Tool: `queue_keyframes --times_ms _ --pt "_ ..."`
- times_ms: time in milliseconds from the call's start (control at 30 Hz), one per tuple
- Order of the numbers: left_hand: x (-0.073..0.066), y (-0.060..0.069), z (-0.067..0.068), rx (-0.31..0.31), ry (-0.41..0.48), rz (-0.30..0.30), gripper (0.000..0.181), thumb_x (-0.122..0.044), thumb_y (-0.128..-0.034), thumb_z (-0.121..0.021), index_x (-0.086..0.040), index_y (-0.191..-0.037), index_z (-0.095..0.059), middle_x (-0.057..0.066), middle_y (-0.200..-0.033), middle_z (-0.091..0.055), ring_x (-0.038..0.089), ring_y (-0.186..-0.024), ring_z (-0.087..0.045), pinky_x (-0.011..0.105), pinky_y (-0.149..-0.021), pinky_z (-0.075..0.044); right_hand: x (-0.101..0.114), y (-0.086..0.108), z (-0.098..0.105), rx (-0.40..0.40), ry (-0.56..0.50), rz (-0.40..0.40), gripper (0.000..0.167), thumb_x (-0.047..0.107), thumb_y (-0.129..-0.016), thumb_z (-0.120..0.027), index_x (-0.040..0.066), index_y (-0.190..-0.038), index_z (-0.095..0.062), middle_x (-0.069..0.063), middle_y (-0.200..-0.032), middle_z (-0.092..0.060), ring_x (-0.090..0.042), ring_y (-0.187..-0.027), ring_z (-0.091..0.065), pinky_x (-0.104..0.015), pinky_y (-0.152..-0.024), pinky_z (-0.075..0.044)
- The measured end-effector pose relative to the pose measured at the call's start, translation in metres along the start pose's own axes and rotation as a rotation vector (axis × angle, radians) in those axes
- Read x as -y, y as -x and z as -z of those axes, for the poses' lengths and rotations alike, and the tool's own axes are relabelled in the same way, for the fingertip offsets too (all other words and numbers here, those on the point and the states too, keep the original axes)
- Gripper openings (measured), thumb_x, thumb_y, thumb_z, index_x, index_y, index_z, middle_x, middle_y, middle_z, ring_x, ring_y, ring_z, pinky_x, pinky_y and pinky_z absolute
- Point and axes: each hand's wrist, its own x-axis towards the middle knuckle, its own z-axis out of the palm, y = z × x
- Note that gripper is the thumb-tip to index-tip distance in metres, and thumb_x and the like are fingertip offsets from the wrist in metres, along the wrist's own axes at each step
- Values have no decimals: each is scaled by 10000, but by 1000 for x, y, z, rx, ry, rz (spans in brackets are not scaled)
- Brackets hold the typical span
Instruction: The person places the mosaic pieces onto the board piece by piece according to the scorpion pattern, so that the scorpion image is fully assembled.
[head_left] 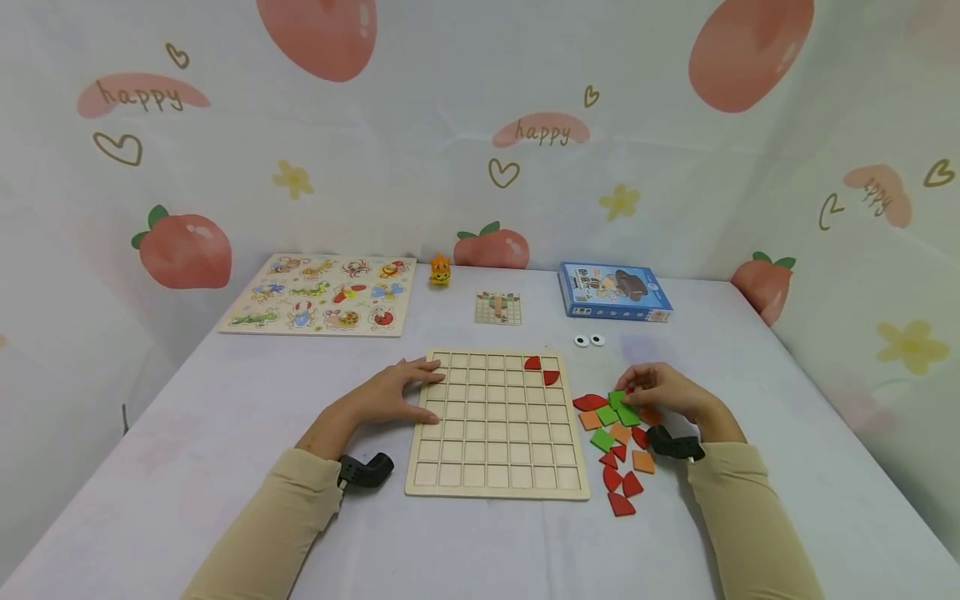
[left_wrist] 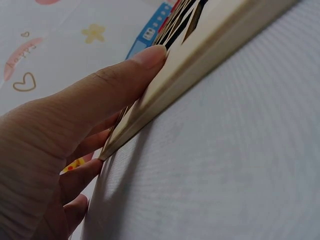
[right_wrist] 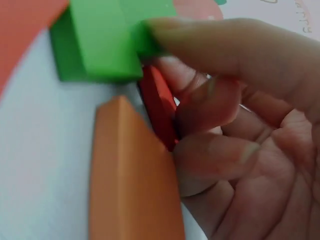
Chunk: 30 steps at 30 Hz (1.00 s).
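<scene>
A wooden grid board (head_left: 495,497) lies flat, with a red quarter-round piece (head_left: 532,363) and another red piece (head_left: 551,378) in cells near its upper right corner. My left hand (head_left: 390,392) rests on the board's left edge, thumb and fingers spread; in the left wrist view its thumb (left_wrist: 125,75) lies on the rim. Over the loose pieces right of the board is my right hand (head_left: 663,390). Its thumb (right_wrist: 200,42) touches a green piece (right_wrist: 100,45), and curled fingers touch a tilted red piece (right_wrist: 159,105). Whether they pinch either is unclear. An orange piece (right_wrist: 135,175) is close by.
Several red, green and orange pieces lie beside the board, including a green square (head_left: 603,440). Farther back are an insect puzzle board (head_left: 318,292), a small orange toy (head_left: 440,271), a pattern card (head_left: 498,308), a blue box (head_left: 615,292) and two eye pieces (head_left: 581,341).
</scene>
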Motion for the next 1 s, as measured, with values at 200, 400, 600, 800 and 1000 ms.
queue_keyframes --times_ms 200,400,600,800,1000 --pt "-1 1 1 2 4 -3 754 -495 -702 -758 -162 -1338 -527 30 -1512 -330 377 -1433 -119 525 -1178 -65 4 0 5 -3 -50 -12 299 176 -882 -635 -76 -1039 -598 -39 -866 -644 -122 -738 -563 -220 -669 -504" --pt "0 0 1 8 2 2 749 -492 -704 -758 -168 -1339 -526 21 -1512 -331 371 -1434 -120 535 -1176 -67 15 -7 3 -10 -50 20 283 163 -889 -624 -86 -1016 -586 -35 -848 -648 -142 -716 -567 -235 -692 -509" --pt "3 -1 -1 7 -6 0 753 -500 -705 -754 -169 -1341 -524 18 -1511 -333 358 -1436 -131 527 -1178 -70 27 -22 -5 -12 -56 36 258 163 -878 -640 -67 -987 -599 -7 -800 -645 -138 -712 -586 -250 -687 -525" --pt "4 -2 -1 7 -15 -3 755 -506 -706 -750 -170 -1342 -522 15 -1512 -331 339 -1439 -138 522 -1180 -70 45 -39 -18 -5 -44 64 231 144 -879 -636 -62 -980 -611 -3 -793 -659 -149 -747 -607 -244 -743 -539" --pt "3 -2 0 7 -16 -11 758 -508 -705 -749 -164 -1341 -523 21 -1509 -337 326 -1440 -143 518 -1181 -68 62 -54 -33 -6 -25 98 183 103 -882 -623 -63 -959 -625 16 -759 -641 -122 -705 -588 -243 -727 -532"
